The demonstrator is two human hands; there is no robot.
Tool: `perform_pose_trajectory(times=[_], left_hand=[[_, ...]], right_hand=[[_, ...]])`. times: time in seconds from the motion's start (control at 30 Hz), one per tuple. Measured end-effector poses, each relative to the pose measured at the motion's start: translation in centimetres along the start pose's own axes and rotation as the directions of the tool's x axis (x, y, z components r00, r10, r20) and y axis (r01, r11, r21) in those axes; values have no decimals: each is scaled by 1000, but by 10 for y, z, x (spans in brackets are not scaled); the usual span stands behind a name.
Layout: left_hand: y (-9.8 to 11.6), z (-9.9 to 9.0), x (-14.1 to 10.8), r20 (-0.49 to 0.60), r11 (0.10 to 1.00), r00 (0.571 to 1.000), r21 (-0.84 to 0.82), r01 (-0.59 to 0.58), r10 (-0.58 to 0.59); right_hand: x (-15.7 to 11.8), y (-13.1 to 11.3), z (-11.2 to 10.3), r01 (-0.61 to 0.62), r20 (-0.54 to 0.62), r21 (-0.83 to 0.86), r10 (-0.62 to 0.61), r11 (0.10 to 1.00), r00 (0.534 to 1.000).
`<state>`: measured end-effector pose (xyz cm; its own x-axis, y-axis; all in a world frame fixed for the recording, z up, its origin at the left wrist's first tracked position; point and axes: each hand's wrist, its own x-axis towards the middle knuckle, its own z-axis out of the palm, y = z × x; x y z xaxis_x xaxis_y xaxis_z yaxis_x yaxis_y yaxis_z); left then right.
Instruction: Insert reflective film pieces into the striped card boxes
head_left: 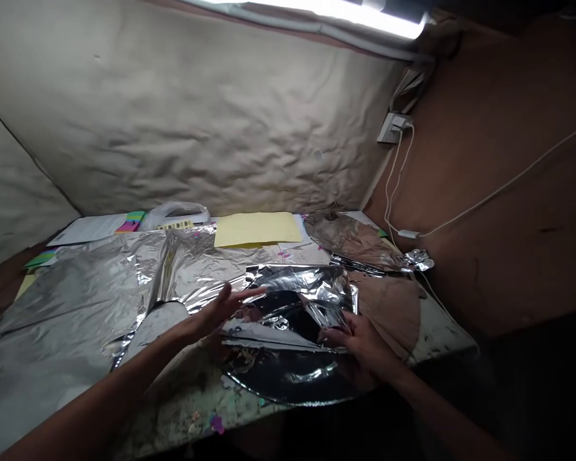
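Note:
Shiny metallic foil film [312, 378] with a curved lower edge lies at the front middle of the table, partly folded over itself. My right hand [362, 342] is closed on the crumpled edge of this film at its right side. My left hand [228, 304] is stretched out over the film's left part, fingers extended, holding nothing; whether the fingertips touch it I cannot tell. To the left, a large silver foil sheet [86, 282] covers much of the table and has a rounded cutout near my left forearm.
A yellow paper sheet [256, 228] lies at the back beside a clear plastic bag [177, 211]. Brown translucent film [388, 307] and a crumpled foil piece [418, 259] are on the right. A white cable [504, 182] hangs from a wall socket [392, 127]. Colourful scraps [216, 422] dot the front edge.

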<state>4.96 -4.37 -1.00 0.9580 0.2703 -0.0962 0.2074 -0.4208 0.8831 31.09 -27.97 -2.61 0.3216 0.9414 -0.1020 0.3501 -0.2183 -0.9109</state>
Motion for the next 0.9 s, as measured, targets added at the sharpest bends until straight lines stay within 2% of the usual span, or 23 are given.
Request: perform_pose_trajectory(times=[0.07,0.2,0.33,0.4,0.47,0.53,0.6,0.67,0.77,0.83,0.9], left_hand=[[3,-2,-1,-75,996,995,-65,55,-60],[10,13,-7,-121,984,987,128,124,-108],[25,25,-17,-190,900,974,391,193,-126],[35,25,-18,-224,907,958,340,248,-178],[43,25,-15,-180,950,955,165,267,-237],[48,25,-11,-52,966,966,37,256,-254],[50,27,-11,73,975,973,64,214,-218],[50,32,-14,87,970,981,188,154,-173],[47,43,-21,-3,944,988,295,146,-152],[43,50,-23,-139,919,976,338,204,-165],[40,57,-20,-321,858,944,461,227,-78]], right_hand=[[7,-4,0,-62,-3,81,63,995,998],[12,-3,0,-65,-71,82,71,994,995],[13,1,4,-113,24,179,110,977,994],[12,1,5,-146,78,226,131,963,988],[10,1,5,-138,103,239,116,961,988],[7,2,4,-97,86,195,81,976,993],[3,6,2,-75,49,103,71,992,996],[-1,9,3,-76,-11,24,76,997,997],[-3,11,6,-79,-96,-33,75,996,993],[-2,9,8,-77,-114,-53,71,996,991],[-1,6,9,-79,-109,-65,71,995,991]])
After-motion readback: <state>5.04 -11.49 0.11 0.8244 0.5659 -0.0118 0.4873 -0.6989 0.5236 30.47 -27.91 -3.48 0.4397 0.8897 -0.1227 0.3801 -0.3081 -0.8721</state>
